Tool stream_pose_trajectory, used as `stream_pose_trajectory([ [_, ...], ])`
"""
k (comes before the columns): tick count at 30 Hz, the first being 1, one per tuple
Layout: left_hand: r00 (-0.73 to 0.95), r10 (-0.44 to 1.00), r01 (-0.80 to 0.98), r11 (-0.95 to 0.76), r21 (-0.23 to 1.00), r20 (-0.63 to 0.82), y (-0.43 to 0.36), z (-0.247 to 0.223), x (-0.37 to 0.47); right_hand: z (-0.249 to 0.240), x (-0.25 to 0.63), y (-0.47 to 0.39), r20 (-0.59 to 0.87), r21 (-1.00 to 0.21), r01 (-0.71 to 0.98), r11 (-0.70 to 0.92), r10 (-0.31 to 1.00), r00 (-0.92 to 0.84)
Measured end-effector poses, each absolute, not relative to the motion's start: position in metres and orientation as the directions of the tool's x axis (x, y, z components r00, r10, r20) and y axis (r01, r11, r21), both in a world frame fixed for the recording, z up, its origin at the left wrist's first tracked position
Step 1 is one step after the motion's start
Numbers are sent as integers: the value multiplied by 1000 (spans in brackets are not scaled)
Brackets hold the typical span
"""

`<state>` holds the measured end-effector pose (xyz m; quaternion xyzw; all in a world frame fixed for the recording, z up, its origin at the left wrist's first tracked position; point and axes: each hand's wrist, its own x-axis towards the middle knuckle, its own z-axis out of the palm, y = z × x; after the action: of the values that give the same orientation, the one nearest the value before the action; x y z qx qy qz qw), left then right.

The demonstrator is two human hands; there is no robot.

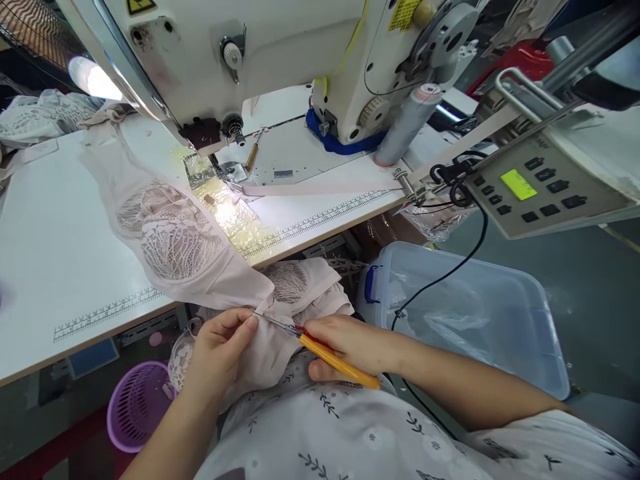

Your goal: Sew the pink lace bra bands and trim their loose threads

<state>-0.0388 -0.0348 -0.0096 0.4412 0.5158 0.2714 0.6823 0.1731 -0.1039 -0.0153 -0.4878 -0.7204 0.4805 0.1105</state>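
My right hand (345, 343) is wrapped round a pair of scissors (337, 360) with orange and red handles. Their thin blades point left, and the tip meets the cloth beside my left fingers. With thumb and forefinger, my left hand (220, 350) pinches the edge of a pale pink lace bra (180, 247). One lace cup lies on the table's front part, while the band runs down over the edge to my hands. More of the pale pink fabric (310, 287), with another lace cup, hangs below the table edge and on my lap.
A white sewing machine (185, 60) stands on the white table (40, 247), with a screwdriver (253, 155) near its needle. A thread cone (410, 123) and control panel (540, 187) are at right. Below are a clear plastic bin (470, 287) and a purple basket (135, 407).
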Motion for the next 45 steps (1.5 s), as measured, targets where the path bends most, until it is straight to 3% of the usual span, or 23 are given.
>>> stream_pose_trajectory([
  [6,314,836,98,443,891,-450,-35,-5,-38,-13,168,-104,-342,-771,636,28,824,-451],
  [15,313,850,136,402,906,-424,-33,-7,-39,-25,157,-107,-344,-827,555,-89,860,-376],
  [18,340,860,203,327,923,-380,-36,-5,-41,-19,160,-103,-329,-846,511,-154,904,-273],
  [22,432,857,267,176,947,-281,-45,2,-39,0,163,-93,-239,-915,366,-168,958,-158],
  [27,509,830,274,95,957,-228,-57,4,-36,7,150,-80,-128,-980,184,-81,957,-261],
  [30,565,799,328,11,945,-205,-56,4,-38,4,146,-75,-83,-966,259,-1,948,-307],
  [32,599,786,408,-134,903,-154,-51,4,-43,4,151,-74,-4,-921,373,115,952,-305],
  [36,678,727,614,-479,628,-109,-36,4,-65,9,174,-75,187,-746,603,283,958,-219],
  [39,660,733,706,-530,470,-166,-26,3,-84,8,194,-80,197,-660,720,212,975,-107],
  [45,644,730,725,-488,485,-229,-22,8,-92,-1,218,-87,143,-531,844,78,990,-1],
])
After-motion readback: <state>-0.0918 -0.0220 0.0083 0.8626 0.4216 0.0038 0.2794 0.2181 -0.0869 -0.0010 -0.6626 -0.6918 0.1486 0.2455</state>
